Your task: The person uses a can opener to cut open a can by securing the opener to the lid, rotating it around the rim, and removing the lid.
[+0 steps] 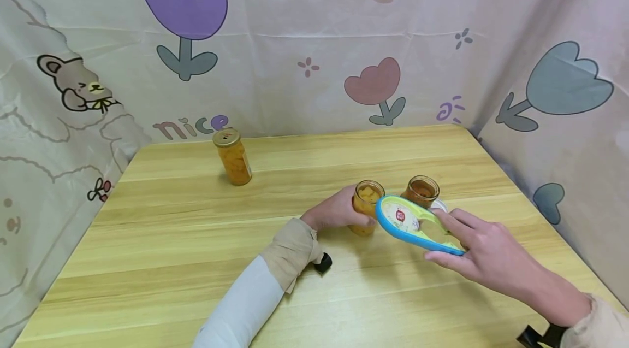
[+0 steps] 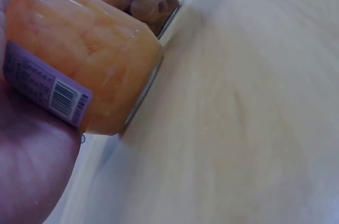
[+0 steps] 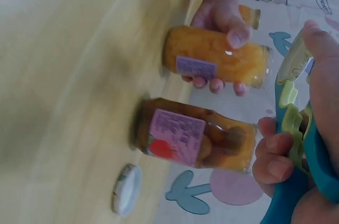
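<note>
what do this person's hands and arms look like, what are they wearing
Both the left hand and right hand are bare, without gloves. The left arm has a pale grey-white sleeve ending in a gathered beige cuff, with a small black piece at the wrist. At the right wrist are a beige sleeve end and a black fitting.

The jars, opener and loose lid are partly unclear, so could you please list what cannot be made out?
Held jar: left wrist view, mouth beyond the left edge.
Far jar: right wrist view, largely hidden behind the left hand.
Loose lid: head view, partly covered by the right hand.
Pink label: right wrist view, fine print too blurred.
Opener: right wrist view, cut off by the bottom edge.
</note>
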The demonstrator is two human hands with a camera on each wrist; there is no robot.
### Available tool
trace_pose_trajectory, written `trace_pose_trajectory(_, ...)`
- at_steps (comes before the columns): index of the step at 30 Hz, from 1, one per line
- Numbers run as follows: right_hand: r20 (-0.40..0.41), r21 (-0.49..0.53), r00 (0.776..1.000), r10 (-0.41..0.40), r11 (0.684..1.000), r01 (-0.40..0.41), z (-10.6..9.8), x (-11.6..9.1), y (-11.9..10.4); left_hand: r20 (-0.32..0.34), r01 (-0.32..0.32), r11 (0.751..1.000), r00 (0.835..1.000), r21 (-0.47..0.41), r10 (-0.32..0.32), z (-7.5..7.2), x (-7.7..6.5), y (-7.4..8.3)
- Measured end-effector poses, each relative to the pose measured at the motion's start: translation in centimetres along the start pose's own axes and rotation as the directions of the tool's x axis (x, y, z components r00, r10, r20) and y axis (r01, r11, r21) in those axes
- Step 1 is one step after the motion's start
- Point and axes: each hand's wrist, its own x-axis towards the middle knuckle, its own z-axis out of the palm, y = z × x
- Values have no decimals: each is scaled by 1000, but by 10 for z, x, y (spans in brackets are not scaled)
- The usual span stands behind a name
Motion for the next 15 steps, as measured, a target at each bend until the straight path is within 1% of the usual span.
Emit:
trace_pose_trajectory(3,52,59,996,78,995,-81,2,-5,-4,-11,10,1000,1000,28,-10,-1,3,-8)
trace_pose_trajectory(5,99,107,986,131,984,-141,3,-9,-6,-15,9,999,1000,33,-8,-2,5,-10)
trace_pose_trajectory(7,152,168,973,175,965,-200,4,-12,-7,-13,2,1000,1000,17,-2,-2,6,-11)
trace_pose_trajectory(8,180,203,964,193,952,-229,5,-13,-7,-9,-5,1000,1000,1,5,-3,7,-11)
trace_pose_trajectory(9,206,236,956,208,938,-254,6,-15,-7,-6,-8,1000,1000,-15,8,-2,6,-8)
trace_pose_trajectory(11,243,304,946,214,909,-284,8,-17,-6,0,-14,999,1000,-48,14,-2,5,-1)
trace_pose_trajectory(13,271,371,941,204,880,-298,11,-18,-5,2,-16,997,1000,-70,17,-2,4,6)
trace_pose_trajectory(14,288,410,937,198,859,-307,11,-19,-4,1,-17,998,1000,-68,17,-1,4,9)
trace_pose_trajectory(15,312,454,931,187,832,-319,12,-20,-3,0,-14,998,1000,-66,14,-1,3,13)
